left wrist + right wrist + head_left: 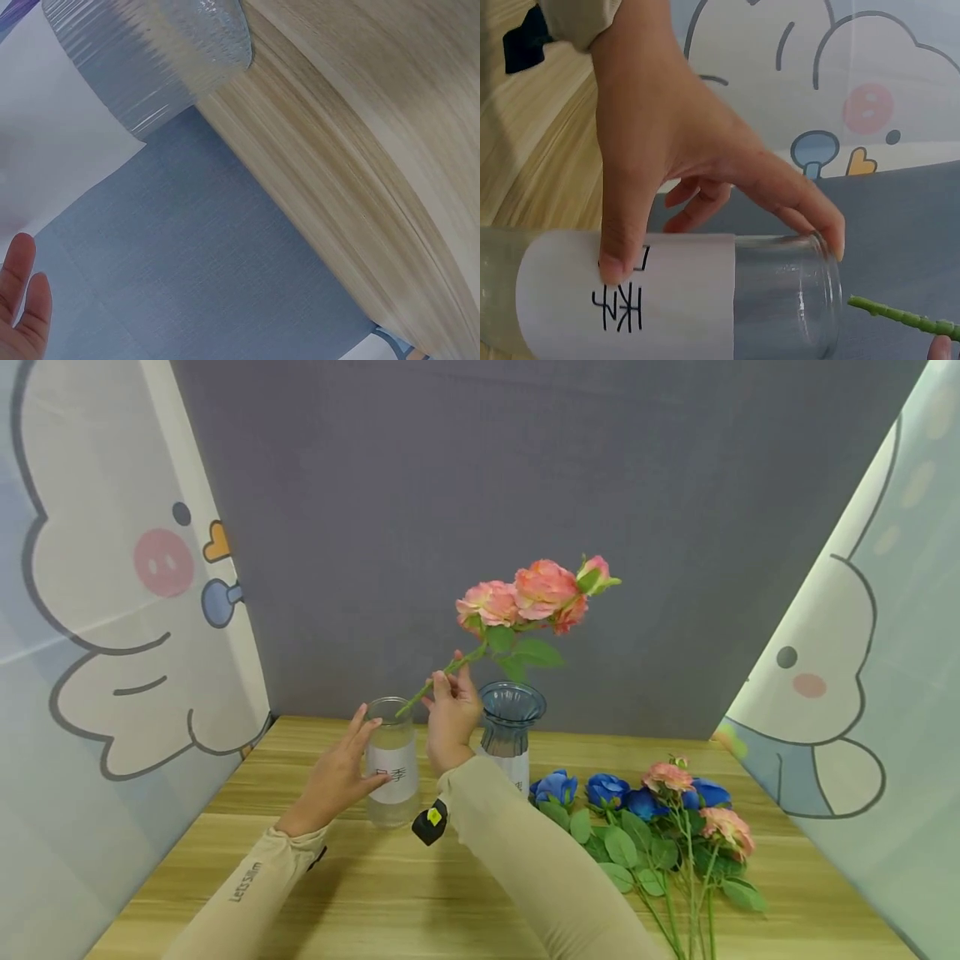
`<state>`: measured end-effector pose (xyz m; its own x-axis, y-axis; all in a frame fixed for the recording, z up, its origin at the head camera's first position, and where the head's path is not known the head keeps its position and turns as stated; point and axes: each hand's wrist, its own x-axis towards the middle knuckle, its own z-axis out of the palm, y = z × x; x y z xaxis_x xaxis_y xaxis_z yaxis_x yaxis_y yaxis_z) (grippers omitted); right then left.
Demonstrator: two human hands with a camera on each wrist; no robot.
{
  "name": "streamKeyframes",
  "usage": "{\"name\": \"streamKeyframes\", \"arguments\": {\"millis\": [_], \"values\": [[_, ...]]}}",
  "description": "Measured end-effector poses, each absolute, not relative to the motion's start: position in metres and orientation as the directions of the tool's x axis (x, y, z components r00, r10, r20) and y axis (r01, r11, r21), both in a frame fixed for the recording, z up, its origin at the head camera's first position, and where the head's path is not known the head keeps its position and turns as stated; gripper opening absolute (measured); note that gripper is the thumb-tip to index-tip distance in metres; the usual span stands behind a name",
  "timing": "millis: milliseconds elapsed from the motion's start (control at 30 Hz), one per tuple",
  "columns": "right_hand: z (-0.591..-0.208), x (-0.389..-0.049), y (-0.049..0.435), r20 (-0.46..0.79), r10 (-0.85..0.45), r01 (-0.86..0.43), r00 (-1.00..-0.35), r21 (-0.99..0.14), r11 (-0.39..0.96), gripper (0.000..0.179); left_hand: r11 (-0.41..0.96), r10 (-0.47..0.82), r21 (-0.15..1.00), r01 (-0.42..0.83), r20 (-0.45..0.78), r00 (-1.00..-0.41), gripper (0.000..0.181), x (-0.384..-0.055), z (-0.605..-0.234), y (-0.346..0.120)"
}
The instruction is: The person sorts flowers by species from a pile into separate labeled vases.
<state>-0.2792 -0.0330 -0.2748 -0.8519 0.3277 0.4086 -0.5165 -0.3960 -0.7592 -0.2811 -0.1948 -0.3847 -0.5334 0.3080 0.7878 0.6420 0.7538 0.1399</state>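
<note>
A clear glass jar (391,810) with a white label stands upright on the table. My left hand (339,781) holds it from the left, thumb across the label and index finger up at the rim. In the right wrist view the left thumb (622,217) lies over part of the black writing. My right hand (453,714) pinches the stem of a pink flower spray (543,592) that slants up to the right, several blooms at its top. The cut end of the green stem (900,313) is right at the jar's mouth.
A blue glass vase (512,703) with a white label stands just right of the jar, partly behind the right forearm. Blue roses (607,789) and pink flowers (726,831) lie on the wooden table (360,902) at the right. A grey panel (337,568) closes off the back.
</note>
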Motion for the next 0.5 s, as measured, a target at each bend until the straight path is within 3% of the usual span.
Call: {"name": "streamKeyframes", "arguments": {"millis": [200, 500], "values": [[-0.274, -0.286, -0.039, 0.446, 0.292, -0.52, -0.846, -0.811, -0.267, 0.042, 0.755, 0.306, 0.121, 0.645, 0.804, -0.51, 0.098, -0.281, -0.385, -0.197], [-0.279, -0.293, -0.038, 0.463, 0.218, -0.504, -0.859, -0.837, -0.21, 0.038, 0.749, 0.319, 0.114, 0.653, 0.802, -0.505, 0.099, -0.28, -0.385, -0.195]]}}
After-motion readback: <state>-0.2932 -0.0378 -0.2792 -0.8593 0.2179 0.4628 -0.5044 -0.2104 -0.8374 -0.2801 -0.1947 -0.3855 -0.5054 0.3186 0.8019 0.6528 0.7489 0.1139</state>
